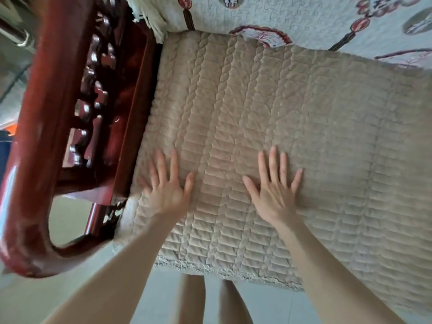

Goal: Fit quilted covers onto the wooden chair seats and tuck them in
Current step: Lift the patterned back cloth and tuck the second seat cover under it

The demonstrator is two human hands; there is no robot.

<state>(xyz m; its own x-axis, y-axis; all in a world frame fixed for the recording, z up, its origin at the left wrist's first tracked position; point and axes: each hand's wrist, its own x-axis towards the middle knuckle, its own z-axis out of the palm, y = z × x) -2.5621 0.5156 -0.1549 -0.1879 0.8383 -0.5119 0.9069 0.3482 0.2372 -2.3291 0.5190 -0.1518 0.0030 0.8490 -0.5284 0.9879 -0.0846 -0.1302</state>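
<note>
Two hands, left (166, 195), right (275, 198), splayed flat on quilted cover (257, 108), armrest (46, 113) beside, perhaps fringed throw (292, 12) behind

Beige quilted cover (268, 118) lies flat over the red wooden chair (58, 94) seat.

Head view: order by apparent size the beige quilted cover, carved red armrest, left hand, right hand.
1. beige quilted cover
2. carved red armrest
3. left hand and right hand, which look alike

Matt quilted cloth cover (268, 118); glossy carved wooden armrest (58, 113).
</note>
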